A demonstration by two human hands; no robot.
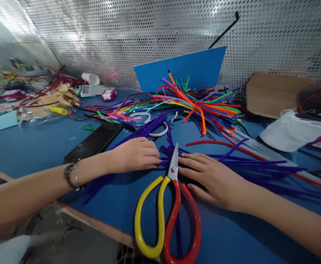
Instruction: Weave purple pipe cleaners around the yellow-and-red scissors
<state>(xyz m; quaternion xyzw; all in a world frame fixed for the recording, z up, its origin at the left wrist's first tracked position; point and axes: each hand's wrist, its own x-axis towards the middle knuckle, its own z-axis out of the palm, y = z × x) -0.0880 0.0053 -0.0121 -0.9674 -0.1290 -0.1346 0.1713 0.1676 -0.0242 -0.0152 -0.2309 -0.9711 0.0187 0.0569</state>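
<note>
Purple pipe cleaners (149,126) lie in bundles and short cut ends across the table, around both hands. My left hand (135,154), a dark bracelet at its wrist, rests with its fingers curled together, purple ends showing at the fingertips. The palm side is hidden. My right hand (212,179) lies with fingers stretched over other purple pipe cleaners (259,164). Between the hands is a pair of scissors (173,169), blades together and pointing away, with one yellow handle and one red handle. Neither hand is in the scissor handles.
A pile of multicoloured pipe cleaners (199,102) stands behind, before a blue board (182,68). A black phone-like slab (94,141) lies left. A white roll of tape (160,131), a red pipe cleaner (226,143), a cardboard box (273,93) and white bag (295,130) surround the hands.
</note>
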